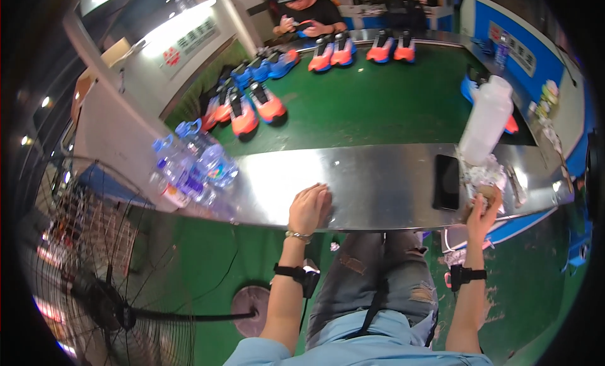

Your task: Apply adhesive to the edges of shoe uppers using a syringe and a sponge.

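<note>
My left hand [306, 210] rests on the steel ledge [372, 183] near its front edge, fingers stretched out and close together, holding nothing visible. At the right end of the ledge, my right hand [482, 218] has its fingers around a small brownish lump [486, 193], whose kind I cannot make out. Crumpled whitish wrapping [485, 175] lies just beyond that hand. A black smartphone [446, 182] lies flat to its left. Behind the wrapping stands a white translucent plastic bottle [488, 120].
Several water bottles [198, 161] stand at the ledge's left end. Beyond runs a green conveyor belt [372, 104] with several orange-and-blue sneakers [242, 113]. A person [312, 16] across it handles a shoe. A floor fan [110, 303] stands at lower left.
</note>
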Motion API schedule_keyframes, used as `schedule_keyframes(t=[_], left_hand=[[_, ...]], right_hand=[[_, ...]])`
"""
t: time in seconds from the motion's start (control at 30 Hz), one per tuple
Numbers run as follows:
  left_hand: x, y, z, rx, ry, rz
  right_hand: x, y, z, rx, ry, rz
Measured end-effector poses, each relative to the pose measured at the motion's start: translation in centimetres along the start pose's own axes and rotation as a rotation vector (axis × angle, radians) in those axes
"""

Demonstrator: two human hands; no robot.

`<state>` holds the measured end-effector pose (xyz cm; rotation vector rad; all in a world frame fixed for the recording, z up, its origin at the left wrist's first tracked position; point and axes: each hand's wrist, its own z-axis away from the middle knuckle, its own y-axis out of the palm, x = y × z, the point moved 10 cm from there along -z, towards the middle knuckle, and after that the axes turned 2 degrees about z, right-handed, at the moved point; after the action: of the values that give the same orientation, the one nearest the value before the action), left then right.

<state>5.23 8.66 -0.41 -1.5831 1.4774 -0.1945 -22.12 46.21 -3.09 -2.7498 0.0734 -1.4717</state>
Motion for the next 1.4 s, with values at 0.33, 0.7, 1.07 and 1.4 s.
schedule_keyframes(t=[0.33, 0.7, 1.07, 1.4], left_hand=[[4.5, -1.1, 0.9, -0.064, -0.351, 0.438], [4.3, -1.5, 0.2, -0.105, -0.318, 0.415], [3.4, -0.4, 0.1, 0.016, -0.203, 0.31], [5.5, -7.9, 4.5, -0.189, -0.339, 0.488]], right_hand=[[0.2, -0.4, -1.0, 0.021, -0.02, 0.071], [1.0, 0.2, -0.7, 0.053, -0.017, 0.056], [2.1, 0.7, -0.8, 0.096, -0.044, 0.043], [1.2, 0.4, -0.7, 0.153, -0.013, 0.005]])
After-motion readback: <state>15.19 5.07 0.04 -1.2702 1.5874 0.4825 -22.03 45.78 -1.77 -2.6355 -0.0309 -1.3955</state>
